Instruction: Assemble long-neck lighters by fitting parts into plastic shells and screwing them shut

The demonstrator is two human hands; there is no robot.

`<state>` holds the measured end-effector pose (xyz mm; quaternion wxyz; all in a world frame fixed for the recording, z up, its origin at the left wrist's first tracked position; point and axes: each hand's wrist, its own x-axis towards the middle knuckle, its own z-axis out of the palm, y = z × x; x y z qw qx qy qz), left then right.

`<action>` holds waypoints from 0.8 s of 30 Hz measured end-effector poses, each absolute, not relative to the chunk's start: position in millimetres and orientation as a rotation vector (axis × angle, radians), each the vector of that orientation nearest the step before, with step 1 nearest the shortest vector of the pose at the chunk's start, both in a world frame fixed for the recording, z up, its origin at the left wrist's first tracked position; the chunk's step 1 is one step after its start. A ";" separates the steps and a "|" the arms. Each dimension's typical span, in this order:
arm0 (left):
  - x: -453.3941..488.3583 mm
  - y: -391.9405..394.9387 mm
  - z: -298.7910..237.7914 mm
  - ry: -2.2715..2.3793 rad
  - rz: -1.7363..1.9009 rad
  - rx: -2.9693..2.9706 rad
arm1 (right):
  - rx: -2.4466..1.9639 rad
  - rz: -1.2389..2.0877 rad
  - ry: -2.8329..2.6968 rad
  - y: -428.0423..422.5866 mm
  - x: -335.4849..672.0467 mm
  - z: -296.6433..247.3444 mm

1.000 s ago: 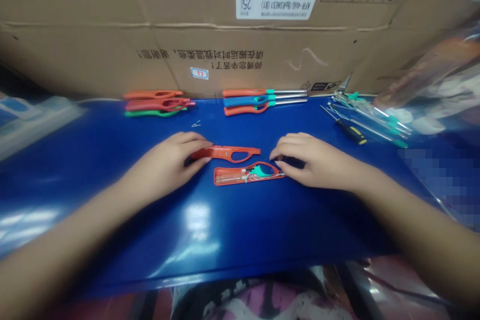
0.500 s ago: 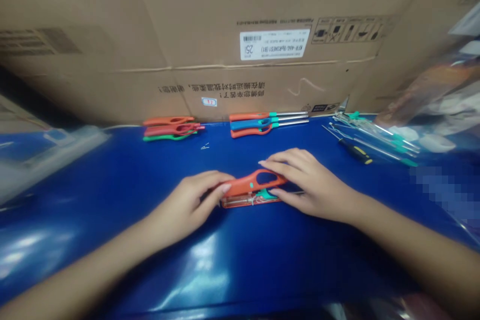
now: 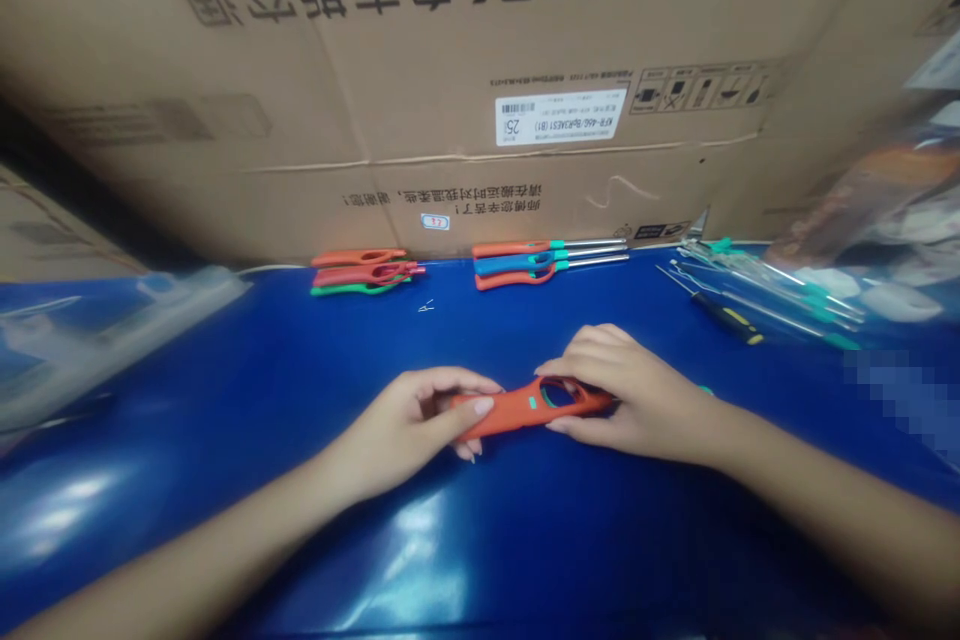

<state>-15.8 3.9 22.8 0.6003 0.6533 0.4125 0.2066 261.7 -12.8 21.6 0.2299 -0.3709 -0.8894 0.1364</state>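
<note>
An orange long-nosed lighter [image 3: 510, 411] lies across between my two hands, its shell halves together and its inner parts covered. My left hand [image 3: 420, 415] is closed around the butt end, thumb on top and fingers beneath. At the other end, my right hand [image 3: 622, 390] grips the front of the handle beside the finger loop, thumb on the near side and fingers on the far side. A small teal piece shows in the shell next to the loop. The metal tube is hidden behind my right hand; only a teal tip [image 3: 705, 390] peeks out past the wrist.
Behind stand lighters with metal tubes [image 3: 514, 265] and loose handle shells [image 3: 360, 273], against a large cardboard box [image 3: 420, 110]. A screwdriver [image 3: 727, 318] and several tubes with teal ends [image 3: 795, 285] lie at right. A blurred clear plastic item [image 3: 142, 340] sits at left on the blue table [image 3: 300, 360].
The upper orange shell half has come down onto the lower one, covering the inner parts. My left hand now wraps the butt end, and my right fingers have closed in at the front. The view tilted slightly.
</note>
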 end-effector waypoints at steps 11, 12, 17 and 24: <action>-25.7 7.1 19.1 0.889 0.681 2.344 | -1.017 0.306 -2.468 -10.8 263.4 22.2; -26.3 7.5 19.3 0.869 0.679 2.401 | -1.016 0.296 -2.473 -11.0 263.6 22.2; -26.7 8.6 16.1 0.864 0.634 2.480 | -1.025 0.249 -2.506 -10.9 264.2 21.4; -26.7 9.5 11.8 0.882 0.552 2.515 | -1.076 0.268 -2.546 -10.6 263.2 21.4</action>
